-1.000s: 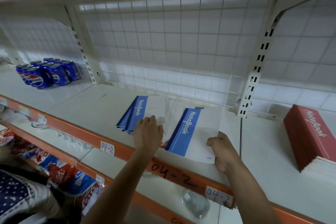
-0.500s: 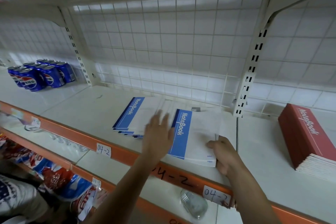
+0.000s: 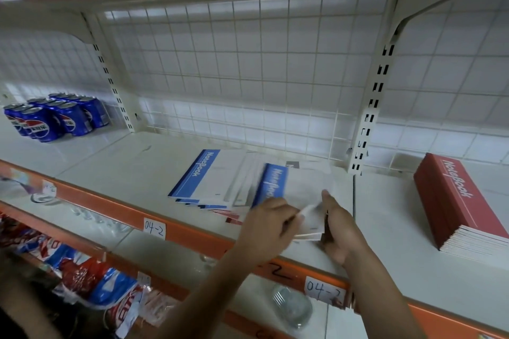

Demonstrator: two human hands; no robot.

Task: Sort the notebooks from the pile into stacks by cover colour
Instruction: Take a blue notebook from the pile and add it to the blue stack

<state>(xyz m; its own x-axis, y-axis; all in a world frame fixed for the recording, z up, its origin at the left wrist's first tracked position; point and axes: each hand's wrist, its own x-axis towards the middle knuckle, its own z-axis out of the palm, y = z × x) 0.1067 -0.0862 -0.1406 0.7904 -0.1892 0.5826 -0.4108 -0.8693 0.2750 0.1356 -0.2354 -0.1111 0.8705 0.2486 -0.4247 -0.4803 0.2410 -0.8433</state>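
Observation:
A fanned pile of notebooks point(image 3: 209, 181) with blue spines and white covers lies on the middle shelf; red edges show under its near side. To its right a small blue-spined stack point(image 3: 297, 187) sits by the shelf's front edge. My left hand point(image 3: 268, 226) pinches the near corner of this stack's top notebook, which is blurred and lifted a little. My right hand point(image 3: 340, 228) grips the stack's right near edge, thumb on top. A tidy stack of red notebooks point(image 3: 451, 201) lies on the shelf at the far right.
Several blue Pepsi cans point(image 3: 55, 118) stand at the shelf's back left. A wire grid panel point(image 3: 248, 77) backs the shelf, with a slotted upright point(image 3: 369, 118) between the bays. Snack bags point(image 3: 82, 275) fill the lower shelf at left.
My left hand moved right from the fanned pile to the near corner of the small stack and took hold of its top notebook. My right hand stayed at the stack's right edge.

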